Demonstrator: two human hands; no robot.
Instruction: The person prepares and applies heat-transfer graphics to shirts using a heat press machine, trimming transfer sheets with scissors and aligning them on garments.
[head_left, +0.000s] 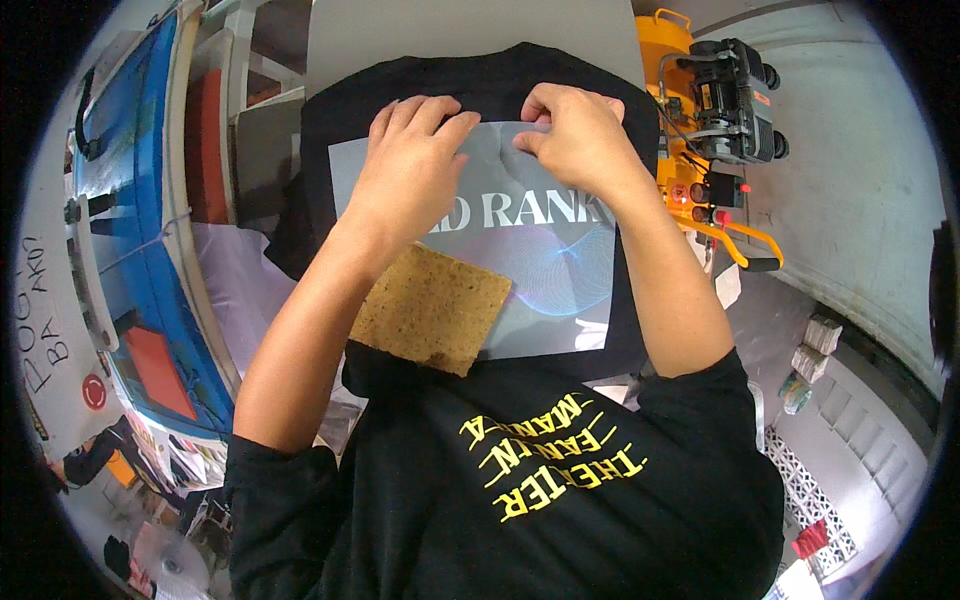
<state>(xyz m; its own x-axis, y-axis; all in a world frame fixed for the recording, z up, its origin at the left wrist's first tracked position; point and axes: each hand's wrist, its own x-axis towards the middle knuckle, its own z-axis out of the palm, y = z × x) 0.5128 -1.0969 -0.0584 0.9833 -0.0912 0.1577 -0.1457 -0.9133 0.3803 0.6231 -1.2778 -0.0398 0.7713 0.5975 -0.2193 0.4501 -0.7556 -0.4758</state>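
Observation:
A black garment (pixel 400 78), likely a T-shirt, is spread over a grey board (pixel 470 22). On it lies a clear film sheet (pixel 545 290) printed with white lettering and a bluish-purple wave of fine lines. My left hand (pixel 420 160) rests near the sheet's far edge, its fingers stretched over the film and the black cloth. At that same edge, farther right, my right hand (pixel 580 135) has its thumb and bent forefinger closed on the film, which creases there. A brown, speckled square pad (pixel 435 305) lies on the near left part of the sheet, partly under my left forearm.
An orange machine (pixel 665 45) with a black motor-like unit (pixel 735 100) stands to the right. At the left is a blue panel-like piece of equipment (pixel 150 240) with a red rectangle (pixel 160 372). A fan (pixel 180 565) shows at the lower left, beyond stacked papers.

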